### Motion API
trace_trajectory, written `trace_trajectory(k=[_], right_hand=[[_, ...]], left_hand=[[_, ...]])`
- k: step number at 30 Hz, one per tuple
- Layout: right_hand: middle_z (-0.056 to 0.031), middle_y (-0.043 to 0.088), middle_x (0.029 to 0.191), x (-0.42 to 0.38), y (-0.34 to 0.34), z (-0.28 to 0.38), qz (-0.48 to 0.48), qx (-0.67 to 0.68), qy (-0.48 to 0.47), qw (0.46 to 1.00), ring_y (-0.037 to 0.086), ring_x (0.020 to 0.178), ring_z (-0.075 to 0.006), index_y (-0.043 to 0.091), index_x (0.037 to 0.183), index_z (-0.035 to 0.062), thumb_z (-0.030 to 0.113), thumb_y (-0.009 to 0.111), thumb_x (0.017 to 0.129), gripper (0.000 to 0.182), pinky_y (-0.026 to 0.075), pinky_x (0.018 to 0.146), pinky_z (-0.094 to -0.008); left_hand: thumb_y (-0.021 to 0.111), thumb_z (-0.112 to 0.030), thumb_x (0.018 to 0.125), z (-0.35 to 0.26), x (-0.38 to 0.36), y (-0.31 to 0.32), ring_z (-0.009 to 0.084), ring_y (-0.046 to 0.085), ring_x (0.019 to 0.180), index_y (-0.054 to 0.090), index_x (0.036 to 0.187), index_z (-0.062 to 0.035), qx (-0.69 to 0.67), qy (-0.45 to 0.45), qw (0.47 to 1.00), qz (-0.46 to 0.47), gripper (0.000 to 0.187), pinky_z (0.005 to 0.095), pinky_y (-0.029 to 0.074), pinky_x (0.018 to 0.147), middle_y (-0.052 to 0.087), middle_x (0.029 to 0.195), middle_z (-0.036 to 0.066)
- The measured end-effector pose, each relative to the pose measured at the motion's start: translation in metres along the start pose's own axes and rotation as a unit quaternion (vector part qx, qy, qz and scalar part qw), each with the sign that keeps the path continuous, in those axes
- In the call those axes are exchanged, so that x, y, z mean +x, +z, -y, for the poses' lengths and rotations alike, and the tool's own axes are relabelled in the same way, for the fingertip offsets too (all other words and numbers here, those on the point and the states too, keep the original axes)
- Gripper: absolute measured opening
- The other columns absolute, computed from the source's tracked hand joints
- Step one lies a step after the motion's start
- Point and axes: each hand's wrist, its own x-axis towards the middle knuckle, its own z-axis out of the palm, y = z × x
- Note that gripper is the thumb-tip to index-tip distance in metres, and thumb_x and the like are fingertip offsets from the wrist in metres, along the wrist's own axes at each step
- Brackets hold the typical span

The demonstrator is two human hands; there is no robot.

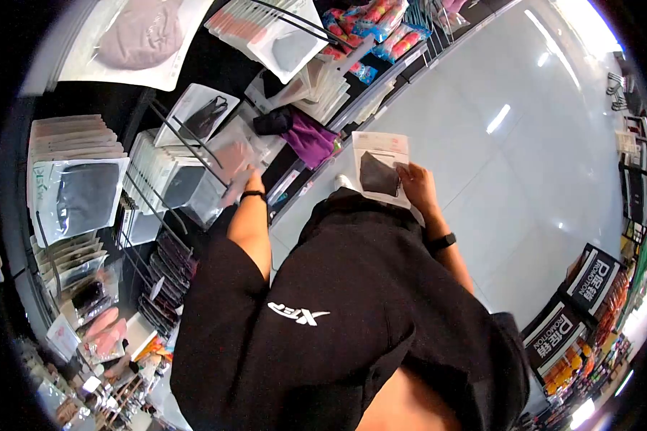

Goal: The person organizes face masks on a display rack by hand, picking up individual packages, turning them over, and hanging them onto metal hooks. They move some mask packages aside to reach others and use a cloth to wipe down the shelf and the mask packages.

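Right hand grasping flat clear plastic packet with dark mask at its three o'clock edge, held above pale floor. Left hand pinching hanging packet on display hooks, ten o'clock. Judged light, floppy, slippery; best gripped by edges.

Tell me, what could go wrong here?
1. The right hand pinches only the edge of a packet, so it might slip to the floor.
2. The left hand is pushed in among packets on hooks, so it might knock neighbouring ones loose.
3. The hook tips point outward near that hand and could perhaps scratch it.
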Motion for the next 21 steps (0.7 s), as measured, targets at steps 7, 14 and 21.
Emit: trace_trajectory(k=[7, 14, 21], right_hand=[[-0.0189, 0.068, 0.087, 0.028, -0.007, 0.046, 0.048, -0.132, -0.089, 0.986, 0.066, 0.079, -0.0388, 0.072, 0.100, 0.0089, 0.027, 0.058, 0.091, 0.024, 0.054, 0.068, -0.0436], [-0.0200, 0.068, 0.086, 0.022, -0.006, 0.049, 0.120, -0.169, -0.095, 0.974, 0.068, 0.077, -0.0375, 0.071, 0.104, 0.0075, 0.024, 0.056, 0.092, 0.025, 0.053, 0.068, -0.0424], [-0.0195, 0.069, 0.085, 0.004, -0.009, 0.059, 0.127, -0.162, -0.030, 0.978, 0.068, 0.076, -0.0354, 0.070, 0.101, 0.0024, 0.021, 0.056, 0.092, 0.025, 0.053, 0.069, -0.0409]], left_hand=[[0.070, -0.057, 0.070, -0.037, 0.051, -0.055, 0.0388, 0.035, 0.136, 0.025, 0.149, -0.0022, 0.205, -0.057, 0.976, -0.048, 0.106, 0.0503, 0.029, 0.111, 0.037, 0.147, 0.023], [0.078, -0.071, 0.048, 0.006, 0.120, -0.013, 0.0450, 0.028, 0.137, 0.032, 0.146, -0.0150, 0.389, -0.026, 0.917, -0.087, 0.122, 0.0595, 0.022, 0.110, 0.027, 0.152, 0.020], [0.082, -0.072, 0.045, -0.039, 0.064, -0.042, 0.0404, 0.009, 0.147, 0.004, 0.155, -0.0071, 0.410, -0.063, 0.909, -0.034, 0.150, 0.0652, 0.009, 0.114, 0.009, 0.159, 0.022]])
